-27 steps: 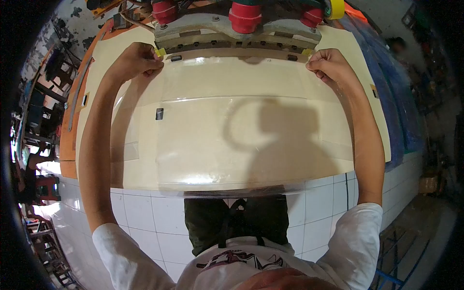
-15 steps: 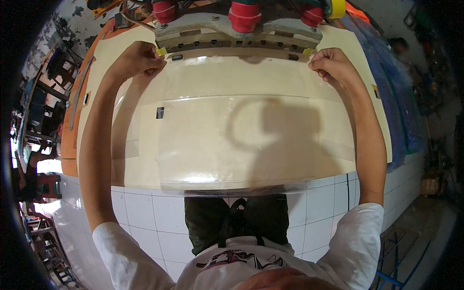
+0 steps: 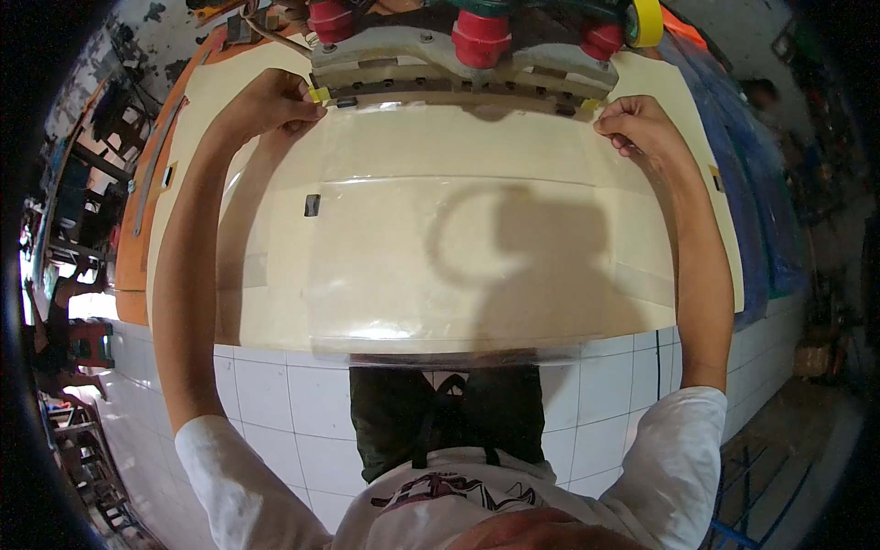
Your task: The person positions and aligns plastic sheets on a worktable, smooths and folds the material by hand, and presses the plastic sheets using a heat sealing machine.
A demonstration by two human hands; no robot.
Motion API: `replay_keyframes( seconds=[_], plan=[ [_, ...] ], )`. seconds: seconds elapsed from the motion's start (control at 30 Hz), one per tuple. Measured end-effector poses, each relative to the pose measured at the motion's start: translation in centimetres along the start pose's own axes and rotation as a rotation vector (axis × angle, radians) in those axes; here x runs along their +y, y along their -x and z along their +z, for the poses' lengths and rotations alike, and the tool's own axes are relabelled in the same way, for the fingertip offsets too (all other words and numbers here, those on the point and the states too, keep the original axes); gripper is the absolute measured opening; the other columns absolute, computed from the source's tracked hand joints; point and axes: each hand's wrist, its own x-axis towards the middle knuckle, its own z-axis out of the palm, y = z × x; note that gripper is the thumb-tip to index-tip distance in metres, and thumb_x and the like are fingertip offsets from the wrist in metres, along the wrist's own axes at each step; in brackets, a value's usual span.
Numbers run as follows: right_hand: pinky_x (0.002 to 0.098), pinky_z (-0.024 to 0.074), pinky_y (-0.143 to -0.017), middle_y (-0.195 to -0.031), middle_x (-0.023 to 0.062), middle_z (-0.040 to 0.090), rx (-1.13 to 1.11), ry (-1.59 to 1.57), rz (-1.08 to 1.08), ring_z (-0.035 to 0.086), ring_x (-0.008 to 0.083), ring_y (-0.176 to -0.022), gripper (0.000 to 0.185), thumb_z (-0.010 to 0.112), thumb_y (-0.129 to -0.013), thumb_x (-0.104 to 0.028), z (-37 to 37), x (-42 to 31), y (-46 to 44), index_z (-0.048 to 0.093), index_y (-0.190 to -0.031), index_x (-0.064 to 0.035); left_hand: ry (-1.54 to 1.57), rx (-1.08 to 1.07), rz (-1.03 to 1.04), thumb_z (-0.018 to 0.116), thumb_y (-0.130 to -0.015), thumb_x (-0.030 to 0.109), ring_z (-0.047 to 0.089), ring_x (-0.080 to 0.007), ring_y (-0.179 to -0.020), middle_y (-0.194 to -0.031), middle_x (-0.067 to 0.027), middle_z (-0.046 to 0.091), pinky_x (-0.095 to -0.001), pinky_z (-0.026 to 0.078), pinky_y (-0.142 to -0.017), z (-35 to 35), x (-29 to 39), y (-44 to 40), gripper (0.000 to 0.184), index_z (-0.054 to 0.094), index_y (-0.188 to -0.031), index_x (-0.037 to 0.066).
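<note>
A clear plastic sheet (image 3: 394, 266), glossy and creased across, lies over a cream board (image 3: 192, 266) and overhangs its near edge. At the sheet's far left corner, my left hand (image 3: 275, 103) is closed in a pinch, beside a yellow tab. My right hand (image 3: 639, 124) pinches the far right corner in the same way. The sheet's far edge reaches under or against the grey metal bar (image 3: 458, 84) of a machine; exactly how far is hard to see. Small dark pieces, such as a black rectangle (image 3: 313, 205), show on the board.
Red ribbed fittings (image 3: 481, 39) stand on top of the machine, with a yellow roll (image 3: 647, 23) at its right. Blue plastic sheeting (image 3: 742, 211) hangs along the table's right side. A metal strip (image 3: 158, 170) lies on the orange tabletop (image 3: 135, 266) at left.
The view has shifted slightly, so the machine sits a little further right and lower. Both hands keep their pinch at the corners, and the sheet has moved slightly rightward with them.
</note>
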Motion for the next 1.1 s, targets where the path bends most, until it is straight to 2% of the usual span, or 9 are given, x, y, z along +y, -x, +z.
replay_keyframes(
  seconds=[0.07, 0.2, 0.27, 0.47, 0.8, 0.87, 0.9, 1.0, 1.1],
  plan=[
    [0.0246, 0.0385, -0.041, -0.062, 0.0056, 0.057, 0.004, 0.017, 0.009, 0.051, 0.0105, -0.049, 0.013, 0.071, -0.075, 0.0, -0.1, 0.2, -0.2, 0.06, -0.082, 0.004, -0.026, -0.009, -0.049, 0.076, -0.079, 0.01, 0.06, -0.0122, -0.055, -0.065, -0.0064, 0.063, -0.0247, 0.049, -0.052, -0.1, 0.8, 0.3, 0.016, 0.063, -0.075, 0.001],
    [0.0244, 0.0387, -0.041, -0.062, 0.005, 0.057, 0.028, -0.024, -0.002, 0.05, 0.0103, -0.049, 0.013, 0.071, -0.075, 0.0, 0.0, 0.1, -0.1, 0.061, -0.083, 0.004, 0.004, -0.049, -0.016, 0.074, -0.079, 0.009, 0.06, -0.0121, -0.057, -0.066, -0.0062, 0.064, -0.0253, 0.05, -0.055, -0.5, -0.1, 0.0, 0.013, 0.065, -0.076, 0.0],
    [0.0228, 0.0415, -0.044, -0.067, 0.004, 0.06, -0.031, 0.035, 0.014, 0.052, 0.0084, -0.053, 0.012, 0.071, -0.075, -0.003, -0.3, 0.2, -0.3, 0.061, -0.08, -0.0003, 0.054, -0.084, -0.037, 0.072, -0.08, 0.008, 0.061, -0.0118, -0.059, -0.066, -0.0066, 0.064, -0.0258, 0.051, -0.057, -0.6, -0.2, 0.0, 0.011, 0.067, -0.079, -0.002],
    [0.0221, 0.0416, -0.044, -0.067, 0.0043, 0.06, -0.041, 0.037, 0.027, 0.052, 0.0083, -0.053, 0.011, 0.071, -0.075, -0.003, -0.4, 0.2, -0.3, 0.061, -0.08, -0.0008, -0.046, -0.065, -0.096, 0.072, -0.078, 0.008, 0.061, -0.0116, -0.059, -0.067, -0.0065, 0.066, -0.0256, 0.05, -0.057, -0.6, 1.3, 0.4, 0.011, 0.069, -0.08, -0.003],
    [0.0216, 0.0402, -0.044, -0.065, 0.0034, 0.059, -0.011, 0.038, 0.017, 0.05, 0.0077, -0.052, 0.011, 0.071, -0.075, -0.004, 0.2, -0.1, 0.3, 0.06, -0.078, -0.002, 0.017, -0.042, -0.074, 0.073, -0.078, 0.009, 0.06, -0.011, -0.057, -0.065, -0.0066, 0.065, -0.0255, 0.05, -0.055, -0.3, 0.3, 0.2, 0.012, 0.069, -0.078, -0.002],
    [0.0219, 0.0397, -0.044, -0.064, 0.0021, 0.057, 0.054, -0.031, 0.009, 0.05, 0.0076, -0.051, 0.011, 0.07, -0.076, -0.003, 0.5, 0.2, 0.4, 0.059, -0.079, -0.0023, -0.057, 0.059, 0.023, 0.073, -0.078, 0.008, 0.061, -0.0113, -0.057, -0.064, -0.0067, 0.065, -0.0256, 0.05, -0.055, -0.1, 0.3, 0.6, 0.011, 0.069, -0.078, -0.003],
    [0.0219, 0.0397, -0.044, -0.064, 0.0021, 0.057, 0.031, -0.032, -0.004, 0.05, 0.0076, -0.051, 0.011, 0.07, -0.076, -0.003, 0.4, 0.3, 0.2, 0.059, -0.079, -0.0023, -0.018, 0.0, 0.038, 0.072, -0.078, 0.008, 0.061, -0.0115, -0.058, -0.065, -0.0065, 0.065, -0.0257, 0.05, -0.056, -0.3, 0.1, 0.5, 0.012, 0.068, -0.079, -0.004],
    [0.0227, 0.0395, -0.044, -0.063, 0.0012, 0.055, -0.016, -0.007, -0.009, 0.049, 0.0077, -0.051, 0.01, 0.069, -0.077, -0.002, 0.2, 0.3, -0.2, 0.059, -0.079, -0.0027, 0.123, -0.005, 0.014, 0.072, -0.078, 0.009, 0.059, -0.0114, -0.057, -0.064, -0.006, 0.062, -0.0265, 0.05, -0.056, -0.3, -0.2, 0.6, 0.014, 0.065, -0.078, -0.003],
    [0.0232, 0.0394, -0.044, -0.063, 0.0015, 0.055, -0.002, 0.055, 0.061, 0.049, 0.0078, -0.05, 0.01, 0.069, -0.078, -0.002, 0.2, -0.3, -0.1, 0.058, -0.078, -0.0034, 0.12, -0.011, 0.024, 0.071, -0.075, 0.007, 0.056, -0.0117, -0.056, -0.063, -0.0045, 0.06, -0.0263, 0.048, -0.055, -0.4, -0.3, 0.4, 0.013, 0.061, -0.076, -0.002]
  ],
)
